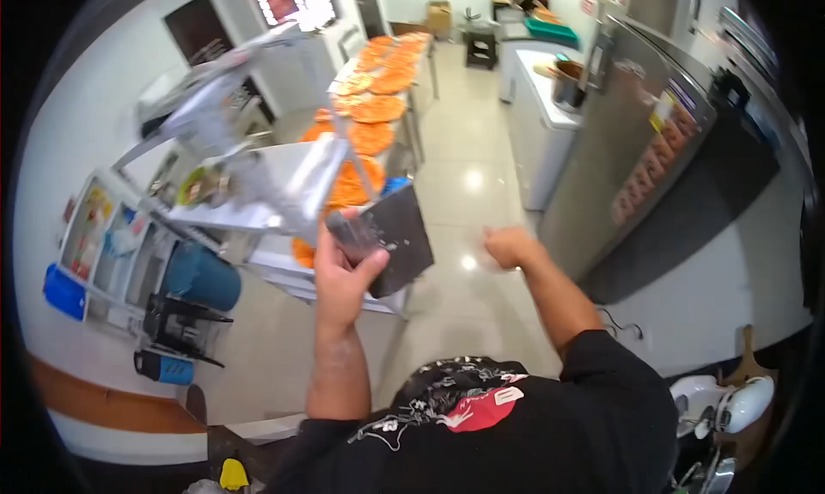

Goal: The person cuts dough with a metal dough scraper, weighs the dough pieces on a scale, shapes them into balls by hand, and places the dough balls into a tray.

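In front of my body, my left hand [344, 266] is wrapped around one end of a bench scraper [400, 240]. Its dark, flat, rectangular blade points up and to the right, with pale specks on its surface. My thumb presses on the near face, and the fingers behind it are partly hidden. Off to the right, my right hand [509, 247] hangs over the floor with its fingers curled in, slightly blurred. Nothing shows in it, and it touches nothing.
On the left stands a white shelf rack [275, 176], blurred. Behind it, a long table holds several orange flat rounds [374, 109]. A steel refrigerator [614, 107] stands close on my right, before a white chest freezer [546, 137]. A tiled floor aisle [464, 159] runs between them.
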Motion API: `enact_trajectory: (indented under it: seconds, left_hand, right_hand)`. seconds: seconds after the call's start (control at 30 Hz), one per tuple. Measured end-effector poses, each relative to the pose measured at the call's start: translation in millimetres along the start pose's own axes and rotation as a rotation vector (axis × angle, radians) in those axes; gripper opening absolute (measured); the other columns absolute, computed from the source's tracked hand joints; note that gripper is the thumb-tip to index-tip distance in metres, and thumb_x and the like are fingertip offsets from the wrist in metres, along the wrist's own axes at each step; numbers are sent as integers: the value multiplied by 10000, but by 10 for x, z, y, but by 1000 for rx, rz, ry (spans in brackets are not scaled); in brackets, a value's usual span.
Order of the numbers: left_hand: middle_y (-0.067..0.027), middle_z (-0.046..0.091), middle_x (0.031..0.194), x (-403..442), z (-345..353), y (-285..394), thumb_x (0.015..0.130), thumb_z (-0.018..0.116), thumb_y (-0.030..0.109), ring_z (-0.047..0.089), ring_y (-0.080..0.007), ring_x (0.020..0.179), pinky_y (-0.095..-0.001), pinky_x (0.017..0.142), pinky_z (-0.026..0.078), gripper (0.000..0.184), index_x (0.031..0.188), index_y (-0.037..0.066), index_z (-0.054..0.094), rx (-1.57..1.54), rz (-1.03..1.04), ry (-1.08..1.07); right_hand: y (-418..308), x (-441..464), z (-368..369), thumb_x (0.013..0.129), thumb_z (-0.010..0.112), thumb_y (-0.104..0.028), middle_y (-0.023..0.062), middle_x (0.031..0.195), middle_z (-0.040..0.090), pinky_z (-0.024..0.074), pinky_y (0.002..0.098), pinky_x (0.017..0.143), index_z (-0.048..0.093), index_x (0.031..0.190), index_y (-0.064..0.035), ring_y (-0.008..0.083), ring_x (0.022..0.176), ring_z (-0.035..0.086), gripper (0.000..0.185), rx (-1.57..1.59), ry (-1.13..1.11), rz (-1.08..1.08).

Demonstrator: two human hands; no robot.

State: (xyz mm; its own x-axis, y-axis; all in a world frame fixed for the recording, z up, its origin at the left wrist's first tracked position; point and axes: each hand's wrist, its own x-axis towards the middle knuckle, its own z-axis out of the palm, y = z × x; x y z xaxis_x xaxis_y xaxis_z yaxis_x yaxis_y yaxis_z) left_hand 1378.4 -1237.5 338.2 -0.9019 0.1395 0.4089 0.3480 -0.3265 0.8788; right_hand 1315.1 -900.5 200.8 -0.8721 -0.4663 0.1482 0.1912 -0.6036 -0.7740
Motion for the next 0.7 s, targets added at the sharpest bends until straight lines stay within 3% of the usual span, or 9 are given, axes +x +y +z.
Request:
enact_trajectory:
  seconds: [0.07, 0.1, 0.2, 0.33, 0.5, 0.63, 0.7]
  left_hand:
    - [-69, 639, 1164, 147, 302, -359, 847, 748, -50, 639, -157, 1046, -326, 948, 529, 640, 1406, 27, 444, 18, -112, 14]
    - [-69, 639, 1164, 295, 495, -537, 847, 748, -50, 639, -157, 1046, -326, 948, 529, 640, 1406, 27, 444, 5, -128, -3]
    - [-82, 640, 1161, 745, 989, -1060, 878, 715, -42, 628, -176, 1084, -342, 981, 514, 575, 1387, 26, 456, -23, -210, 121]
    - [-101, 640, 1171, 1349, 1490, -1716, 913, 675, -38, 615, -189, 1128, -355, 1008, 498, 494, 1360, 24, 471, -180, -198, 183]
    - [-119, 633, 1240, 2194, 1696, -2580, 965, 633, -4, 604, -189, 1147, -364, 1026, 488, 420, 1363, 19, 500, -264, -282, 163]
    - [-127, 652, 1245, 3210, 1742, -3157, 998, 624, 53, 636, -187, 1077, -344, 966, 524, 368, 1356, 15, 548, -170, -357, -107]
    - [-119, 684, 1191, 3837, 1661, -3251, 1012, 621, 89, 653, -163, 977, -302, 873, 539, 338, 1339, 13, 582, -75, -340, -228]
  right_hand:
    - [-135, -531, -171, 943, 582, -139, 117, 1251, 681, 498, 410, 1034, 641, 1269, -30, 255, 1190, 638, 349, -909, 110, 232]
    - [-380, -597, -184, 943, 582, -139, 117, 1251, 681, 498, 410, 1034, 641, 1269, -30, 255, 1190, 638, 349, -906, 137, 238]
    - [-1035, -704, -89, 869, 606, -29, 150, 1296, 640, 487, 417, 1040, 590, 1304, -15, 296, 1209, 609, 436, -1112, 291, -72]
    - [-1138, -512, -172, 837, 659, -60, 180, 1214, 650, 478, 398, 1041, 571, 1323, -10, 309, 1150, 621, 496, -1353, 325, -294]
    - [-1079, 620, -660, 839, 667, -86, 193, 1174, 645, 515, 387, 974, 542, 1335, 6, 315, 1090, 638, 519, -1455, 459, -497]
    - [-1283, 1732, -1824, 835, 676, -70, 169, 1105, 660, 553, 374, 880, 544, 1319, 12, 293, 999, 666, 508, -1163, 620, -420]
    - [-1441, 2100, -2556, 810, 708, -54, 157, 1078, 664, 568, 360, 828, 532, 1309, 19, 267, 941, 679, 534, -707, 785, -250]
